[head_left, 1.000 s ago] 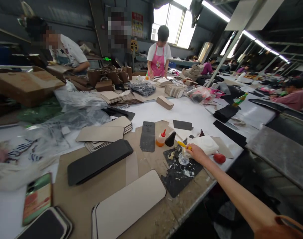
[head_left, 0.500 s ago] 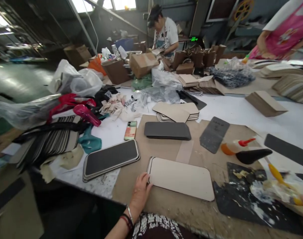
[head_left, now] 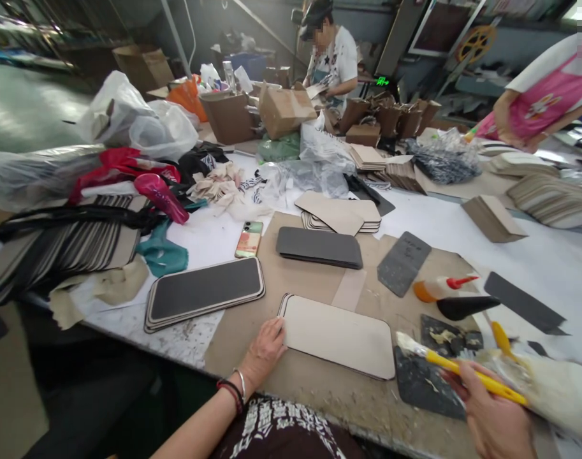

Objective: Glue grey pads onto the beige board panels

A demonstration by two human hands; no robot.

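My right hand (head_left: 498, 408) grips a yellow-handled brush (head_left: 482, 381), its pale, glue-coated bristles pointing left near the right end of a beige board panel (head_left: 338, 335). That rounded-corner panel lies flat in front of me, with dark edges of another piece showing under its left end. Fingers of my left hand (head_left: 266, 347) are closed on this left end. Beneath the brush is a dark, glue-stained sheet (head_left: 422, 382). Beside my right hand stands a whitish, glue-smeared container (head_left: 553, 389), lying tilted, with a second yellow handle (head_left: 503, 338) at its mouth.
Left lies a stack of black panels with beige borders (head_left: 204, 290). Dark grey panels (head_left: 319, 247), a phone (head_left: 249, 239), a red-tipped bottle (head_left: 438, 289) and a grey template (head_left: 404, 262) surround the work. Bags and scraps fill the far left. Two other people work across the table.
My right hand has come in from the right edge, bringing the brush leftward to the panel's right end. My left hand stays on the panel. The view has shifted slightly.
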